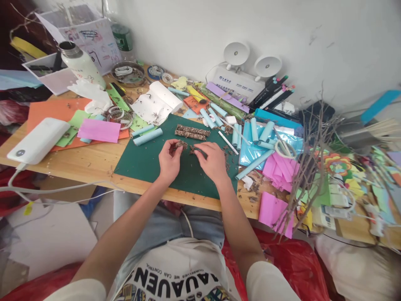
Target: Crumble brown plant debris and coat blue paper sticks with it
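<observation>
Over a green mat (pixel 150 159), the left hand (pixel 169 164) is pinching a brown clump (pixel 182 144), and the right hand (pixel 213 162), just beside it, is gripping brown scraps (pixel 192 148). Beyond them, two brown rolls (pixel 191 133) are lying side by side.

The left forearm (pixel 125 234) slants up from the lower left of the frame, the right forearm (pixel 239 221) from the lower right. Near the centre, the left hand (pixel 169 162) curls, thumb and fingertips pinched. Just to its right, apart from it, the right hand (pixel 213 162) points its bent fingers leftward, thumb below them.
</observation>
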A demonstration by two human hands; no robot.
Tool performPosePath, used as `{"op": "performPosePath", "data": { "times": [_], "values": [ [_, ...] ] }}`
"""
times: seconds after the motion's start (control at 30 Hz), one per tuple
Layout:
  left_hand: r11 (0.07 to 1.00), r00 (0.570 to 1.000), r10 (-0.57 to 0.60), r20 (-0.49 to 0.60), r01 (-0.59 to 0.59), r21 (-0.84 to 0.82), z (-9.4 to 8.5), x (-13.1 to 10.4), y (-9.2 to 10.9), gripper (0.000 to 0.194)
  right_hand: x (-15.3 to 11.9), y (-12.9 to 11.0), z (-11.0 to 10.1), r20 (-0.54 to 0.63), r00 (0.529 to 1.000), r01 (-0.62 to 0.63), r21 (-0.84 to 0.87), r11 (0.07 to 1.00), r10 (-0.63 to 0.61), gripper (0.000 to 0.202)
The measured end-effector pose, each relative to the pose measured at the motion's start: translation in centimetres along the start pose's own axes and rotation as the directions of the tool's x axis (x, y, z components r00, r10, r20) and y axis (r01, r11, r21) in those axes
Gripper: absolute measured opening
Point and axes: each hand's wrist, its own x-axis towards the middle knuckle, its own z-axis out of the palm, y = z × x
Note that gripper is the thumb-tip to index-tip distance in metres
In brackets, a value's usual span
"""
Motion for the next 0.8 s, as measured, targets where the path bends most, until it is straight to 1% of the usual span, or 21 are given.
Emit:
{"op": "performPosePath", "data": {
  "times": [0.1,0.2,0.27,0.33,0.4,0.43,0.5,0.57,0.63,0.67,0.7,0.73,0.8],
  "values": [
    [1.0,1.0,0.021,0.006,-0.021,0.007,0.1,0.1,-0.1,0.018,0.9,-1.2,0.7,0.16,0.982,0.127,-0.206,0.97,-0.095,0.023],
    [0.999,0.999,0.042,0.033,-0.042,0.01,0.2,0.0,-0.4,0.017,0.8,-1.0,0.7,0.268,0.958,0.195,-0.35,0.916,-0.102,0.025],
    [0.999,0.999,0.038,0.031,-0.038,-0.002,0.2,-0.2,-0.4,0.017,0.2,-0.2,0.0,0.275,0.959,0.176,-0.39,0.904,-0.068,0.029],
    [0.999,0.999,0.034,0.019,-0.034,-0.02,0.2,-0.4,-0.2,0.018,-0.4,0.6,-1.0,0.246,0.969,0.122,-0.403,0.907,-0.021,0.03],
    [0.998,0.999,0.041,-0.001,-0.041,-0.044,0.2,-0.5,0.5,0.018,-1.0,0.6,-1.6,0.233,0.973,0.093,-0.382,0.919,-0.002,0.03],
    [0.997,0.999,0.05,-0.021,-0.051,-0.06,0.1,-0.4,1.0,0.019,-1.2,0.2,-1.7,0.237,0.971,0.089,-0.364,0.927,0.0,0.031],
    [0.992,0.995,0.074,-0.071,-0.08,-0.098,-0.4,-0.1,2.0,0.02,-1.7,-1.4,-0.9,0.255,0.967,0.091,-0.334,0.938,-0.003,0.037],
    [0.985,0.986,0.109,-0.129,-0.124,-0.117,-1.2,0.6,2.9,0.023,-2.3,-3.7,0.7,0.275,0.961,0.114,-0.317,0.942,-0.024,0.044],
    [0.982,0.974,0.15,-0.171,-0.167,-0.085,-2.2,1.1,3.5,0.026,-3.1,-5.7,2.6,0.313,0.944,0.199,-0.275,0.941,-0.108,0.05],
    [0.982,0.969,0.172,-0.175,-0.183,-0.05,-2.7,1.2,3.6,0.026,-3.4,-6.4,3.3,0.335,0.931,0.239,-0.25,0.938,-0.148,0.053],
    [0.979,0.965,0.199,-0.172,-0.202,-0.004,-3.2,1.1,3.7,0.026,-3.8,-6.7,3.9,0.343,0.926,0.249,-0.236,0.939,-0.159,0.056],
    [0.974,0.962,0.226,-0.153,-0.221,0.049,-3.6,0.9,3.7,0.025,-4.2,-6.7,4.2,0.337,0.93,0.233,-0.238,0.943,-0.144,0.057],
    [0.952,0.957,0.278,-0.083,-0.263,0.159,-3.9,0.1,3.5,0.021,-4.6,-5.6,4.0,0.299,0.951,0.157,-0.27,0.95,-0.073,0.055]
  ]
}}
